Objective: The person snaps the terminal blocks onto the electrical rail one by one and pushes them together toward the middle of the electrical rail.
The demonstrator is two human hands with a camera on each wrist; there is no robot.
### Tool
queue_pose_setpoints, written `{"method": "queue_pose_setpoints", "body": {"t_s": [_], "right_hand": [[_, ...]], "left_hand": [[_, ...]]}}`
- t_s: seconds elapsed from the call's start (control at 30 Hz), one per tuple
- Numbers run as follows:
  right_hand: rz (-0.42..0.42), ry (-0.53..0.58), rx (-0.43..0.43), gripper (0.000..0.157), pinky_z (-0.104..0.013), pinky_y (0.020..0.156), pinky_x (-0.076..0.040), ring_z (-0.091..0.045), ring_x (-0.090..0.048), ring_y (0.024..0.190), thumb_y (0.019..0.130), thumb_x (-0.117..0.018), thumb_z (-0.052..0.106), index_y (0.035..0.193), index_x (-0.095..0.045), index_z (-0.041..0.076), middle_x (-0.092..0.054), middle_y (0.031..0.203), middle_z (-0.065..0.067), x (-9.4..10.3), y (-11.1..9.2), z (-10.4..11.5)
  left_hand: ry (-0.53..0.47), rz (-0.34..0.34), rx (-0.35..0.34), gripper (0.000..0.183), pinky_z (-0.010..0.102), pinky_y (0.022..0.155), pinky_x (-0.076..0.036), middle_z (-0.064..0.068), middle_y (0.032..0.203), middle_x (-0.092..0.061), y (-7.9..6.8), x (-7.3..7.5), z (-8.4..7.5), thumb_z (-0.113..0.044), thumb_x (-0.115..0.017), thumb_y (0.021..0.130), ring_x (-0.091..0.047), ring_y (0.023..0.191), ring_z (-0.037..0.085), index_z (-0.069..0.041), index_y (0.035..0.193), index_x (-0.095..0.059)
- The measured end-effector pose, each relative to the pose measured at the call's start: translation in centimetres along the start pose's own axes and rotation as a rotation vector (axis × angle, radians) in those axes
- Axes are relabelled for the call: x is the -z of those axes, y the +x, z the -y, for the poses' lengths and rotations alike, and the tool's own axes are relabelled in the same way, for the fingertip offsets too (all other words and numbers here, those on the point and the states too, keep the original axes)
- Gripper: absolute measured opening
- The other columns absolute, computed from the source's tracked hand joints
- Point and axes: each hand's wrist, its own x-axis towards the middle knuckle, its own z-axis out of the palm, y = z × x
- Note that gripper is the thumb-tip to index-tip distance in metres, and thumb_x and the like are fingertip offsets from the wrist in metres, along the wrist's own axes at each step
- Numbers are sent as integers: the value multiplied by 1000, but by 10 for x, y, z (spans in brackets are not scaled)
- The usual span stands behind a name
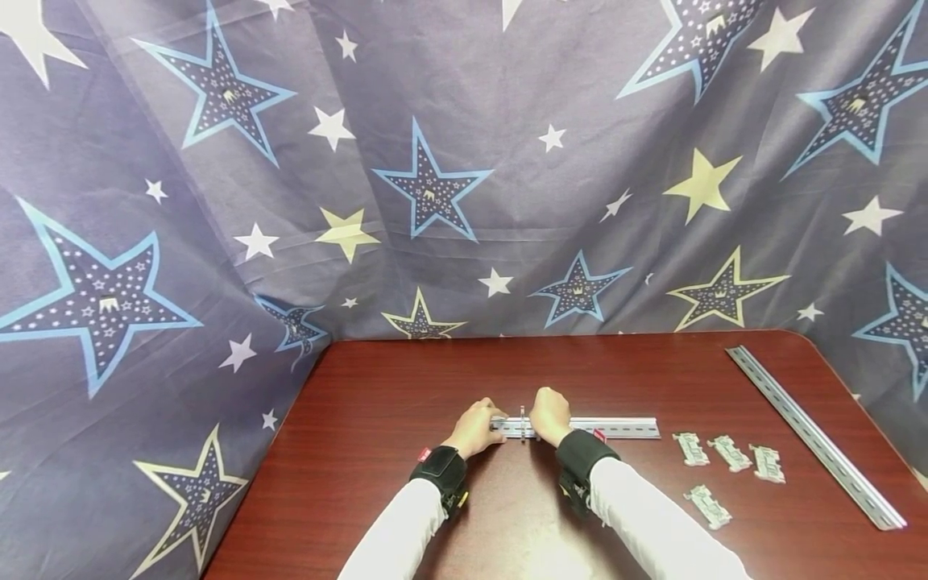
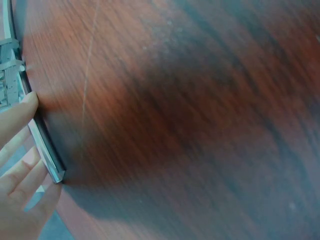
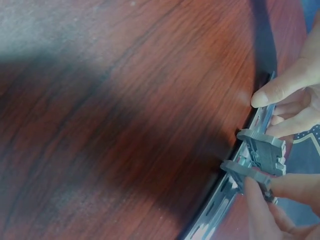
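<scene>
A slotted metal DIN rail [image 1: 619, 428] lies crosswise on the table in front of me. My left hand [image 1: 474, 427] grips its left end, thumb along the near edge and fingers at the far side, as the left wrist view shows. One thin grey terminal block [image 3: 265, 150] stands upright across the rail, just right of that hand. Beside it my right hand [image 1: 551, 415] pinches a second grey terminal block [image 3: 245, 172] between thumb and fingers. This block sits over the rail, slightly apart from the first; in the head view the right hand hides most of it.
Several loose pale terminal blocks [image 1: 730, 453] lie on the table to the right. Farther right, a longer slotted rail [image 1: 815, 435] lies at a slant near the table's edge. A star-patterned cloth [image 1: 464, 266] hangs behind the reddish-brown table [image 1: 406, 370].
</scene>
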Motion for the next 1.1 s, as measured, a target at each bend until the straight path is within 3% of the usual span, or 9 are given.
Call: {"method": "queue_pose_setpoints", "body": {"t_s": [0.63,0.73,0.9,0.97,1.0,1.1], "right_hand": [[59,9,-49,6,-42,58,-47,-35,-61,69,66,-56,-1,66,-61,-3,-63,73,-20,-5,10,-2],[36,0,-17,6,-41,54,-47,-33,-61,64,61,-62,4,64,-61,-1,-63,69,-18,-39,32,-30],[0,-14,40,22,-41,52,-45,-32,-59,60,54,-73,20,64,-63,3,-63,68,-17,-130,80,-99],[13,-21,10,22,-41,52,-45,-31,-59,60,53,-74,24,62,-63,8,-63,66,-13,-153,94,-117],[-1,-22,5,20,-39,49,-44,-28,-58,56,52,-73,24,58,-61,10,-61,62,-11,-153,94,-117],[25,23,-24,19,-35,48,-44,-23,-57,51,57,-71,27,57,-59,11,-60,59,-8,-126,83,-103]], "left_hand": [[0,-1,9,31,28,67,-44,5,84,-54,-1,0,1,-17,-76,64,-52,79,19,-9,93,-69],[-11,1,3,31,28,67,-43,5,84,-54,0,1,0,-16,-76,64,-52,79,19,-8,93,-69],[-4,3,-4,31,27,67,-43,6,85,-55,0,1,0,-16,-76,64,-52,79,18,-8,93,-69],[-5,0,-4,31,27,67,-43,6,85,-55,0,1,0,-16,-76,64,-52,78,18,-8,93,-69],[-7,0,-3,31,27,67,-43,6,84,-54,0,1,-1,-16,-76,64,-52,78,18,-8,93,-69],[-10,-1,-3,31,28,67,-43,6,84,-54,0,2,-1,-16,-76,64,-52,78,19,-7,93,-69]]}}
